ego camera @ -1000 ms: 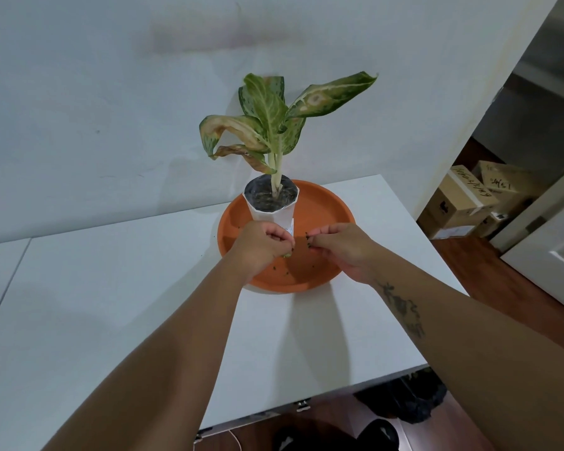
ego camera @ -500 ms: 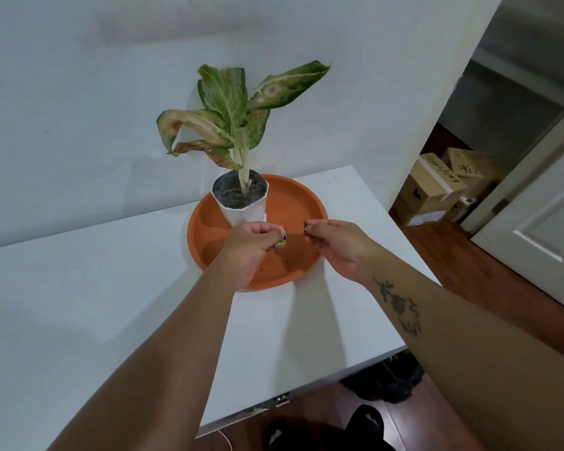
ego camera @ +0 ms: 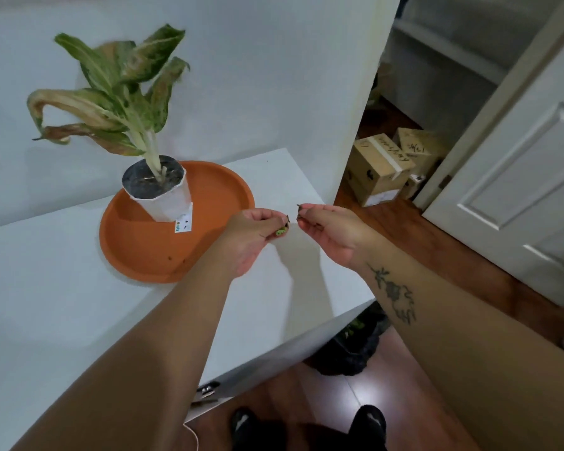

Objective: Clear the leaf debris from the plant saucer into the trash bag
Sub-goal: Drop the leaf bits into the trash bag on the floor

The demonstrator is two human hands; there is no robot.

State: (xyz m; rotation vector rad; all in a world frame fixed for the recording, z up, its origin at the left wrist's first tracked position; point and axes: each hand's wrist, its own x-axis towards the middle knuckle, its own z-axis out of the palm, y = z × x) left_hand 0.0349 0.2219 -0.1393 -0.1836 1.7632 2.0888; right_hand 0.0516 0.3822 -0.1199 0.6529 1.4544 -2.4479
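My left hand (ego camera: 253, 234) is over the white table (ego camera: 62, 304), just right of the orange saucer (ego camera: 163, 252). Fingers curled in, thumb and fingertips pinched on a small green leaf scrap (ego camera: 281, 231); a darker sliver pokes up above it. Palm faces up and toward me.

My right hand (ego camera: 331, 231) is close beside the left, a narrow gap between them, near the table's right edge. Fingers closed in a pinch on a dark leaf bit (ego camera: 299, 208) that sticks out at the fingertips. Tattoo on that forearm.

Saucer lies to the left of both hands, flat on the table. A white pot (ego camera: 163, 198) with the plant (ego camera: 118, 92) stands on its far-left part, leaning slightly; lower leaves brown and drooping. A small label (ego camera: 183, 222) rests against the pot's base. A few dark specks (ego camera: 176, 260) remain on the saucer floor near its front rim.

Black trash bag (ego camera: 355, 349) sits on the wood floor below and toward me from my right hand, partly hidden under the table edge; some green shows inside it. Cardboard boxes (ego camera: 385, 167) beyond my right hand, by the open door (ego camera: 518, 164). My shoes (ego camera: 370, 421) at the bottom of view.
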